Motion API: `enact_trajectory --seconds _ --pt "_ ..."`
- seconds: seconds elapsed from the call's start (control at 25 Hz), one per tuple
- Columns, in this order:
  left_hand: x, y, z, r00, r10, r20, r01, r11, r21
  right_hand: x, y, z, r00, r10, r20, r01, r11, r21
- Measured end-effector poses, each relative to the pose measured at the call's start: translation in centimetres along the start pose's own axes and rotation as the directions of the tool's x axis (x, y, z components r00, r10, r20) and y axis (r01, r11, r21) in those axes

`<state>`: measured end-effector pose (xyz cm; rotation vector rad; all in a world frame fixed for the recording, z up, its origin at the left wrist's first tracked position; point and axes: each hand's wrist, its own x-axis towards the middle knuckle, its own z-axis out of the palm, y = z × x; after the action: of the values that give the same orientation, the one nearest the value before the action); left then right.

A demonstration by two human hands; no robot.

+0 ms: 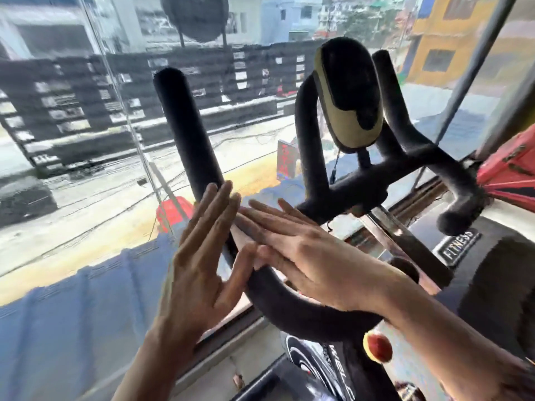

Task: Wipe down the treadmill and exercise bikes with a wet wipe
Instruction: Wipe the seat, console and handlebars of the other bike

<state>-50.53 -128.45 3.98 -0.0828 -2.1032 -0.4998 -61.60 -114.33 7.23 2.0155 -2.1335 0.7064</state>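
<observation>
Left hand and right hand meeting at centre frame, each grip spread flat, straight fingers touching the black handlebar, yellow-and-black console sitting upper right

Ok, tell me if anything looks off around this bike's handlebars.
Only one thing: no wet wipe shows clearly. The left hand and right hand lie flat, fingers straight, either side of the black handlebar, with just a pale sliver between them, possibly the wipe. Nothing on the handlebar looks damaged.
</observation>
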Motion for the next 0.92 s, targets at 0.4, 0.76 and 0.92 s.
enact_trajectory --seconds 0.4,0.76,0.92 --pt "0.4 -0.2 0.5 0.994 -0.045 0.096 0.041 0.998 0.046 -1.7 6.1 -2.6 0.977 -0.211 -0.012 0.201 0.945 -0.257" --pt "2.5 2.9 1.6 0.963 -0.105 0.249 0.029 0.956 0.292 -1.5 9.9 -4.4 0.874 -0.482 0.061 0.477 0.830 -0.290" --pt "3.9 5.0 4.9 0.938 -0.121 0.324 -0.037 0.896 0.443 -4.7 13.3 -5.2 0.913 -0.407 -0.018 0.371 0.848 -0.379"
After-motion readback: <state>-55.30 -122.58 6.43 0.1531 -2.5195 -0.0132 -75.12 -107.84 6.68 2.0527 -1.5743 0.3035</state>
